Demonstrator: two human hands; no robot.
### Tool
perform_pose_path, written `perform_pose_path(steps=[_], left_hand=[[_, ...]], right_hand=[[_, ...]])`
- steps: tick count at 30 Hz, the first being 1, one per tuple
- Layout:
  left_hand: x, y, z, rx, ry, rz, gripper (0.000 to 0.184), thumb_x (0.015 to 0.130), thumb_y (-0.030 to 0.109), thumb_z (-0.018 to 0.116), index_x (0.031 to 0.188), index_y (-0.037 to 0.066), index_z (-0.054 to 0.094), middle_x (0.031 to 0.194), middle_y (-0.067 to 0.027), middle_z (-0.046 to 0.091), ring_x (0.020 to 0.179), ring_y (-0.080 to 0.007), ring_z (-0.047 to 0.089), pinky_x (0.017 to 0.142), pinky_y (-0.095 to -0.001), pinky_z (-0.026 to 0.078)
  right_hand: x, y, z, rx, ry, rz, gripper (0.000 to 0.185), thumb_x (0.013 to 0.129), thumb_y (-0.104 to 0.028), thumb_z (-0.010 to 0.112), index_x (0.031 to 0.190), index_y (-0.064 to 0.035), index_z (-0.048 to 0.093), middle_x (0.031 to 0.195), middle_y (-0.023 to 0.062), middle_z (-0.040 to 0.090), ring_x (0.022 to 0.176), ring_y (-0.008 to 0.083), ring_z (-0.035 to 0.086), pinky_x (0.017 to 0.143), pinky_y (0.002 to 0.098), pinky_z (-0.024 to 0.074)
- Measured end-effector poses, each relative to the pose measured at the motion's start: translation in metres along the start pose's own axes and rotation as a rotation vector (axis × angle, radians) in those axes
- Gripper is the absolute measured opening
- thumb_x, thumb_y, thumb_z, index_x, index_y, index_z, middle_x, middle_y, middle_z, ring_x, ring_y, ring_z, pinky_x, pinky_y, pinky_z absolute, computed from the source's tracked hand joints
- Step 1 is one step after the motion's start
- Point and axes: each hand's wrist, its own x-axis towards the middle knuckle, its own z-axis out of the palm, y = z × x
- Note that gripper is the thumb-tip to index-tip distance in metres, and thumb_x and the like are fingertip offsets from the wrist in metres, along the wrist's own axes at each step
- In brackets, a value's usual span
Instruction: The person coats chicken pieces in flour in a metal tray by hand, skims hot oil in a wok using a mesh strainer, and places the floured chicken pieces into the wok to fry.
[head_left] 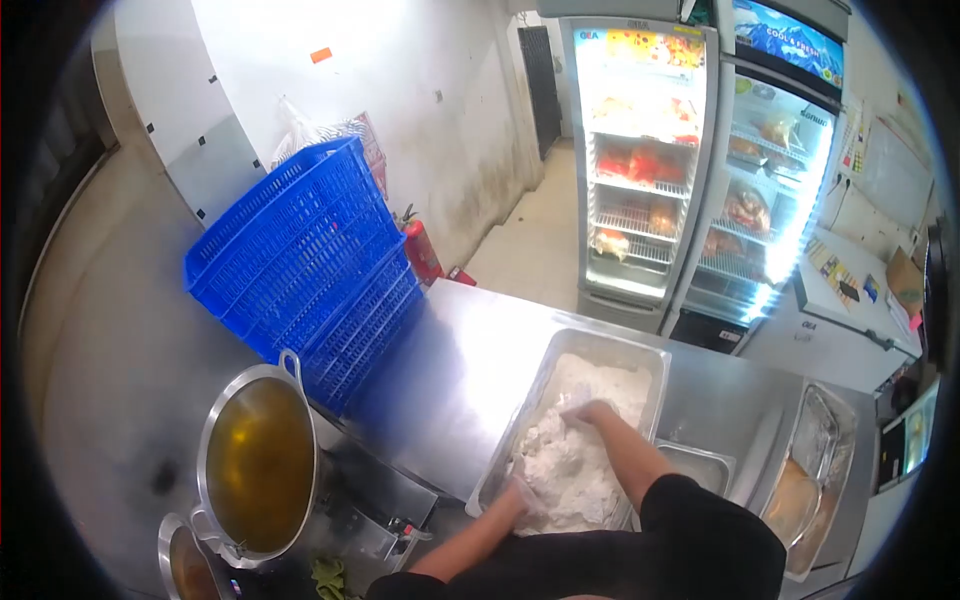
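A deep rectangular steel tray on the steel counter holds white flour, with lumpy, flour-coated pieces heaped in its middle. My right hand reaches in from the right, its fingers sunk in the flour at the heap's far side. At the near left side of the tray, my left hand is whitened and touches the edge of the heap. Flour hides most fingers of both hands. What the lumpy pieces are cannot be made out.
Blue plastic crates stand at the counter's left end. Below them is a large pot of yellowish oil, beside a smaller pot. Right of the tray sit a smaller steel pan and a long tray. Lit glass-door fridges stand behind.
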Motion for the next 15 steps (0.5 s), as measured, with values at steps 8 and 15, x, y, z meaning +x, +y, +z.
perform_pose_path(steps=[8,15], left_hand=[[0.094,-0.006,-0.082,0.204,0.018,-0.084,0.059,0.094,0.048,0.04,0.131,0.005,0.056,0.125,-0.0166,0.063,0.11,-0.035,0.062,0.095,-0.0497,0.051],[0.09,0.032,-0.079,0.836,0.119,-0.01,0.058,0.085,0.046,0.06,0.126,0.005,0.06,0.114,-0.0144,0.066,0.099,-0.0306,0.064,0.082,-0.0457,0.052]], right_hand=[[-0.045,0.039,0.083,0.425,0.093,-0.239,0.054,0.097,-0.047,0.043,0.138,-0.0137,0.054,0.149,0.0133,0.044,0.137,0.03,0.041,0.112,0.0393,0.0319],[-0.14,0.035,0.063,0.33,0.25,-0.384,0.043,0.102,-0.033,0.038,0.139,-0.0154,0.053,0.151,0.015,0.04,0.137,0.03,0.039,0.114,0.0373,0.0286]])
